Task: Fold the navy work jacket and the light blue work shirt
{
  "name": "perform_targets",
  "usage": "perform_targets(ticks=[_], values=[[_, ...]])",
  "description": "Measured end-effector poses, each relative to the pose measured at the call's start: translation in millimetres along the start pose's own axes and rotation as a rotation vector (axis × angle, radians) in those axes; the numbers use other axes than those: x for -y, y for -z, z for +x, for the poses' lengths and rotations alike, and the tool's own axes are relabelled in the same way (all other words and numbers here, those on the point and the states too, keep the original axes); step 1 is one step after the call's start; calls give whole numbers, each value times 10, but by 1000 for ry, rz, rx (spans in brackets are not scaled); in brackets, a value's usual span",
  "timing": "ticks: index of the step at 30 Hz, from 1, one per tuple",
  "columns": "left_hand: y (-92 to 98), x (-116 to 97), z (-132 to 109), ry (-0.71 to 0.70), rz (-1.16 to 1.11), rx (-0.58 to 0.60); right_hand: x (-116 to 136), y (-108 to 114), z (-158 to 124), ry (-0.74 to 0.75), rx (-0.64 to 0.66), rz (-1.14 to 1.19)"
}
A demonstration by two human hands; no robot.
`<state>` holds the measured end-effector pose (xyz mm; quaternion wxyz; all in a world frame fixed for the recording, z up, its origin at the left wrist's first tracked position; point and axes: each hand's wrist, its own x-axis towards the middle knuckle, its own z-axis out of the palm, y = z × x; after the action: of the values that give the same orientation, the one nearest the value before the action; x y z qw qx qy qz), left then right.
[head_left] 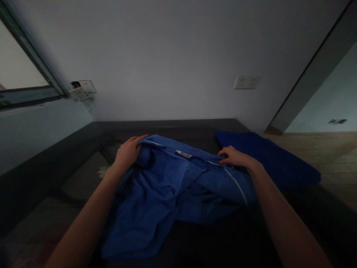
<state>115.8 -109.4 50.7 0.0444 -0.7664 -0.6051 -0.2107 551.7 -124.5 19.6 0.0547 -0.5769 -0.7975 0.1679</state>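
Observation:
A blue shirt point(156, 193) with thin white piping lies spread and creased in front of me. Its collar edge faces the wall, and a small white label point(184, 154) shows at the neck. My left hand point(129, 152) is closed on the top edge at the left shoulder. At the right shoulder, beside the piping, my right hand point(235, 156) pinches the cloth between thumb and fingers. The edge between both hands runs fairly straight, while the lower part falls in loose folds. Some fingertips are hidden behind the cloth.
A folded dark blue cloth point(264, 156) lies to the right. The dark surface has a raised edge point(167, 124) along the wall. Sockets point(247, 82) are on the wall, with a power strip point(80, 93) near the window. A pale object point(102, 172) sits beyond my left forearm.

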Motion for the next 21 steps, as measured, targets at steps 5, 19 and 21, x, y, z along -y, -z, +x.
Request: perform_targets(ticks=[5,19,21], values=[[-133,217,-131,-8,78,86,58,-94,29,70,-113,203],[305,446,-1295,50,180,663,369,-276,-762,89,190,375],[371,403,-1385,55,130,715,358,-292,-892,54,186,375]])
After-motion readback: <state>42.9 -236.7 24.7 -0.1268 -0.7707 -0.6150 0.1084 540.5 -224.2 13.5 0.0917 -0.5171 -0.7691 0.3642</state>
